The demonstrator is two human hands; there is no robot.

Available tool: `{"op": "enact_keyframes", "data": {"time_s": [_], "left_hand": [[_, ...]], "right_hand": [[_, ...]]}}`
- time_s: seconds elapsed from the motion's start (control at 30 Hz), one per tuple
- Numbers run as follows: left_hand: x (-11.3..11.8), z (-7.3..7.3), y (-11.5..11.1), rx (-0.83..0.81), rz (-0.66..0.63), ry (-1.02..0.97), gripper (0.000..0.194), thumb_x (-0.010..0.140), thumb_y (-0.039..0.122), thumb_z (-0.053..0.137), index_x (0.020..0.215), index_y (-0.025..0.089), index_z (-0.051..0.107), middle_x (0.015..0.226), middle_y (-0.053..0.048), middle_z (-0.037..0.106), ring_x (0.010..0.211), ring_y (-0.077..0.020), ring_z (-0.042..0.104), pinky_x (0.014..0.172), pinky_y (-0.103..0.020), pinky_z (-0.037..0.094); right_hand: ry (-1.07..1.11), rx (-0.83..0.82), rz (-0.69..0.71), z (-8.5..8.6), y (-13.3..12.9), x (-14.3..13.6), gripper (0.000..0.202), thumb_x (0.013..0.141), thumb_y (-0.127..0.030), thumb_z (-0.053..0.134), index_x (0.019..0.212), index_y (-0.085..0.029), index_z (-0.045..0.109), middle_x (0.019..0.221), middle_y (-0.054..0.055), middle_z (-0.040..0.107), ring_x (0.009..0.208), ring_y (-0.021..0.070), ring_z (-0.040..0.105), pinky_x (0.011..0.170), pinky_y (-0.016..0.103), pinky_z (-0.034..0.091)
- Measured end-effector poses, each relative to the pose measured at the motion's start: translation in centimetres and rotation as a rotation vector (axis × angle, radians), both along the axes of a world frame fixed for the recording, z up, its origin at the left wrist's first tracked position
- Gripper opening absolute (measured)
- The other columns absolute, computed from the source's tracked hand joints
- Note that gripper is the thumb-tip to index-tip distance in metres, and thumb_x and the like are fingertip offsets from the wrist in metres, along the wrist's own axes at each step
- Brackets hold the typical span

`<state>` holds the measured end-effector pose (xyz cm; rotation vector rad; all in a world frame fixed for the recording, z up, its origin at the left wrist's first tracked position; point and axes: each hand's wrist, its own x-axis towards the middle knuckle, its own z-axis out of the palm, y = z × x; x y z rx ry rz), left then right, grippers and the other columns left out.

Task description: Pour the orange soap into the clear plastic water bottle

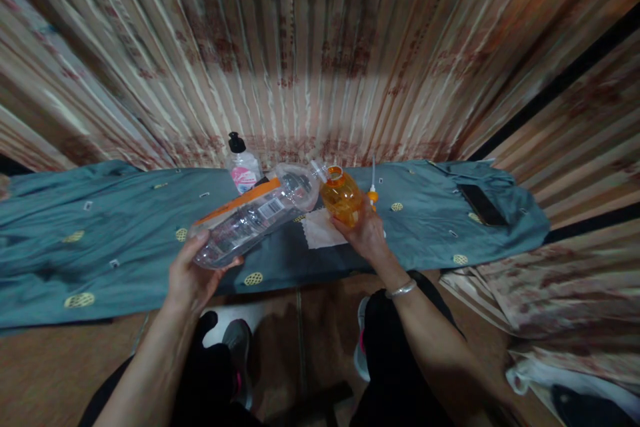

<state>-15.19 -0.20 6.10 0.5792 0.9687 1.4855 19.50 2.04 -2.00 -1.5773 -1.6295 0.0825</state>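
My left hand (195, 273) grips the base of a large clear plastic bottle (255, 213) with an orange-edged label. The bottle is tilted, its neck pointing up and to the right. In my right hand (364, 230) is an amber bottle (342, 197), uncapped, its open mouth facing up and slightly left. The clear bottle's neck is at the amber bottle's mouth; whether they touch, I cannot tell. An orange pump top (373, 195) with a clear tube lies behind my right hand. Under the bottles is a pale napkin-like piece (325, 230) with a zigzag edge.
A clear bottle with a pink label and black cap (244, 167) stands at the back, left of centre. A dark phone (481, 205) lies at the right of the teal patterned cloth (140, 240). Pleated curtains (310, 53) hang close behind.
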Motion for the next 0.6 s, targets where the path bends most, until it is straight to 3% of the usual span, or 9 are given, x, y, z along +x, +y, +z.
{"op": "enact_keyframes", "data": {"time_s": [0.17,0.4,0.6], "left_hand": [[-0.2,0.2,-0.1,0.011,-0.001,0.011,0.038,0.059,0.031,0.104,0.085,0.019,0.08,0.085,-0.009,0.091,0.056,-0.0275,0.08,0.039,-0.035,0.067],[-0.2,0.9,-0.4,0.02,-0.009,0.041,0.065,0.054,0.031,0.106,0.115,0.017,0.09,0.084,-0.007,0.091,0.06,-0.0288,0.082,0.042,-0.036,0.069],[0.4,1.9,-0.6,0.0,0.019,0.105,0.074,0.042,0.035,0.11,0.112,0.018,0.091,0.085,-0.008,0.091,0.059,-0.0264,0.08,0.041,-0.032,0.067]], "right_hand": [[-0.032,0.038,0.019,-0.6,0.0,0.2,0.082,0.1,-0.06,0.087,0.161,-0.016,0.053,0.137,0.025,0.087,0.124,0.0443,0.088,0.103,0.061,0.075],[-0.033,0.025,0.015,-0.4,0.0,0.2,0.081,0.1,-0.066,0.083,0.16,-0.019,0.055,0.14,0.025,0.086,0.126,0.0435,0.087,0.105,0.061,0.074],[-0.033,0.017,0.013,-0.5,-0.1,0.3,0.081,0.101,-0.063,0.083,0.162,-0.018,0.054,0.141,0.026,0.086,0.127,0.0434,0.087,0.103,0.059,0.075]]}}
